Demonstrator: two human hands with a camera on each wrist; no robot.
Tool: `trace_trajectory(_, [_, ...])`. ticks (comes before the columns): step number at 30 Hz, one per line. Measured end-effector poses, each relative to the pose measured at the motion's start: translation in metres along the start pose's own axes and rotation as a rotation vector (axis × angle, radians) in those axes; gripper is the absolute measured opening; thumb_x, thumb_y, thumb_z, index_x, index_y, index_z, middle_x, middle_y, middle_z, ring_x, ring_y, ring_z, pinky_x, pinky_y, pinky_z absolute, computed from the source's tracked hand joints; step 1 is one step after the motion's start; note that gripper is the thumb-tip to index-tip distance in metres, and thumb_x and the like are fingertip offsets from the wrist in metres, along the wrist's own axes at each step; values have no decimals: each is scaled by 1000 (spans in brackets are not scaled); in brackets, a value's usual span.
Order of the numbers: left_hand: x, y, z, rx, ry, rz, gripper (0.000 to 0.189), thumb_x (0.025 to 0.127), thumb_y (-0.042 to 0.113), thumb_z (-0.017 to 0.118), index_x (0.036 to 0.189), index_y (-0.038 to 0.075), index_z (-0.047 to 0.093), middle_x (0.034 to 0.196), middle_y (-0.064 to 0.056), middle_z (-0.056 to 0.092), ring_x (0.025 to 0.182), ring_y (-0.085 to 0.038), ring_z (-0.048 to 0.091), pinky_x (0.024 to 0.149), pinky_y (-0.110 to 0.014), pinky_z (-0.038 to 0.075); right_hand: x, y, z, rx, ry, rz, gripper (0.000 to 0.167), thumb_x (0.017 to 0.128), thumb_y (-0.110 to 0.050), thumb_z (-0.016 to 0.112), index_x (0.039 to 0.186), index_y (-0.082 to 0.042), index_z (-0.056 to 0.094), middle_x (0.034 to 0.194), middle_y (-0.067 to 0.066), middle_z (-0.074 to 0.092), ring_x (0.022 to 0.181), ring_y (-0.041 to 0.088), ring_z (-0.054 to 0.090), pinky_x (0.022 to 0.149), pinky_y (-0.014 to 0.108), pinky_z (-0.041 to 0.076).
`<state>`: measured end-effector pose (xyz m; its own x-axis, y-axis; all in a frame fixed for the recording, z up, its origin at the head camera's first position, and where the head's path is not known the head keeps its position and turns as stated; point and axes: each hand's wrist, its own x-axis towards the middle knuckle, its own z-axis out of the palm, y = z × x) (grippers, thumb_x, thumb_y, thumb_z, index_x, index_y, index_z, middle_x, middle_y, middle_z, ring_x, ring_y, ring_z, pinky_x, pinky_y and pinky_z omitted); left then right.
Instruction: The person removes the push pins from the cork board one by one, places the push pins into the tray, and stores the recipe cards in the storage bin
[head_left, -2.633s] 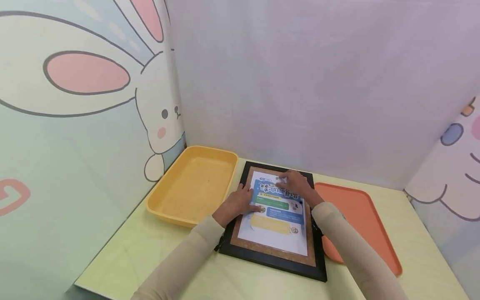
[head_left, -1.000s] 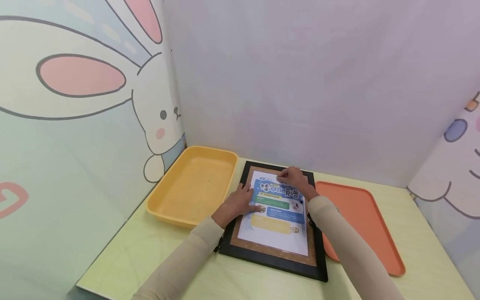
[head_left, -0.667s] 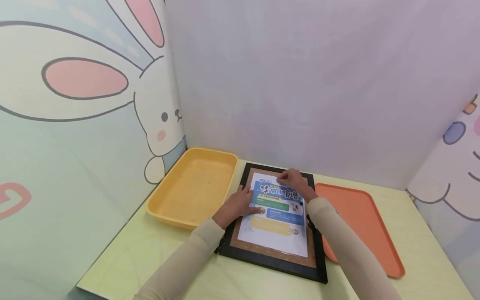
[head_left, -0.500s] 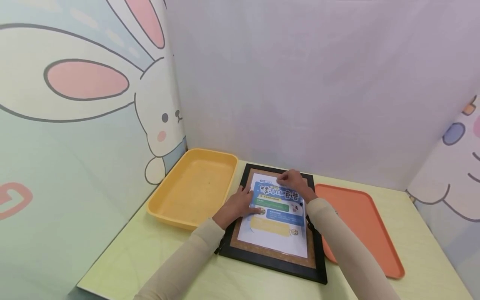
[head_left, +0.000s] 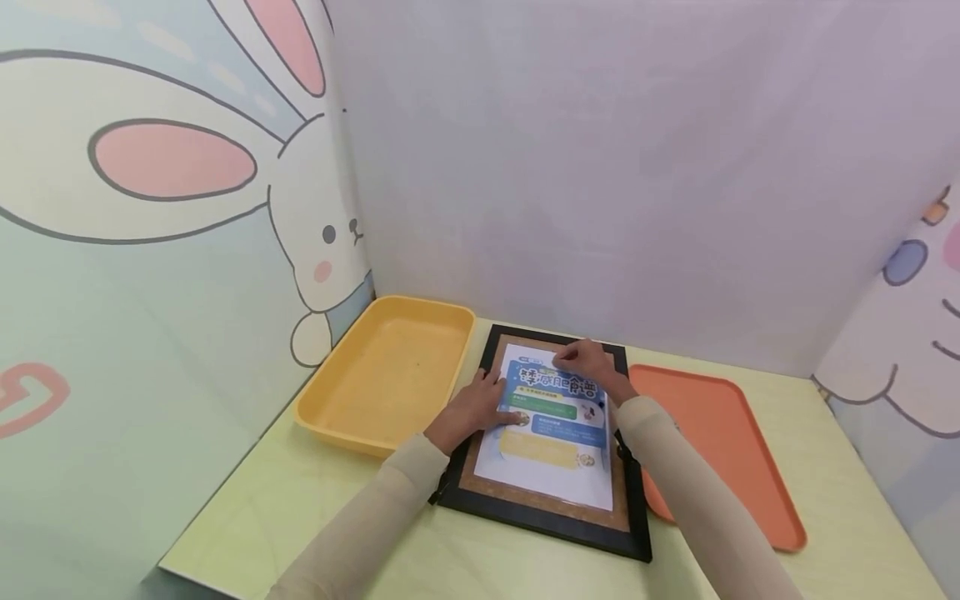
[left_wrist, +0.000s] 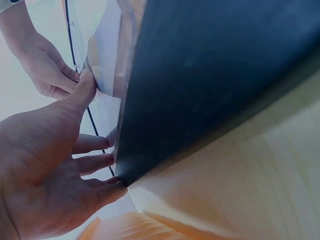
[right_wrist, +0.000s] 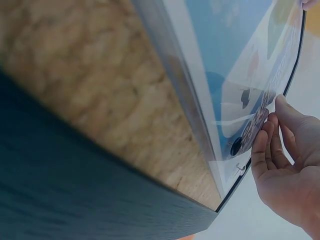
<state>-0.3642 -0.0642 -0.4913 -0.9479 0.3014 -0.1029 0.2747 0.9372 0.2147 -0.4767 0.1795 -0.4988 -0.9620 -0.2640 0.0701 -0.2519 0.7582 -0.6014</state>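
A printed sheet [head_left: 540,479] in a clear plastic sleeve lies on a black-framed cork board [head_left: 547,529]. My left hand [head_left: 471,410] rests with spread fingers on the sheet's left side; in the left wrist view its thumb [left_wrist: 86,82] is on the sleeve and other fingertips are at the board's edge. My right hand [head_left: 588,360] bends over the sheet's top, thumb and curled fingertips together in a pinch. I cannot tell what small thing is between them. A dark round dot [right_wrist: 236,146] shows near the sleeve's edge in the right wrist view.
On the left a yellow tray [head_left: 382,375] stands beside the board, touching or nearly touching it. An orange tray [head_left: 723,442] lies to the right, partly under the right forearm. The pale green table [head_left: 292,492] meets a lilac backdrop [head_left: 585,167] behind the board.
Since the earliest frame my right fingers have drawn together at the sheet's top, covering a small green spot. The left hand has stayed in place. In the last half second almost nothing differs.
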Motion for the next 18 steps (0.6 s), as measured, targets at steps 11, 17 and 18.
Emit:
trace_trajectory(11, [2, 3, -1, -1, 9, 15, 93, 92, 65, 67, 160, 7, 39, 170, -13, 28, 155, -40, 25, 119, -50, 35, -1, 15, -6, -46, 12, 12, 17, 96, -20, 76, 107, -7, 80, 103, 10, 75, 93, 26, 64, 90, 44, 51])
trace_trajectory(17, [2, 0, 1, -37, 20, 12, 90, 91, 62, 71, 156, 6, 45, 167, -14, 33, 153, -40, 29, 118, -50, 38, -9, 18, -11, -41, -8, 15, 19, 97, -22, 75, 108, -6, 78, 107, 11, 75, 99, 27, 68, 91, 46, 53])
trace_trajectory(18, [2, 0, 0, -49, 22, 9, 89, 91, 61, 72, 156, 6, 46, 167, -14, 34, 153, -40, 30, 117, -50, 38, -10, 18, -12, -42, -3, 19, 19, 97, -22, 75, 107, -7, 78, 108, 11, 75, 101, 28, 68, 91, 46, 54])
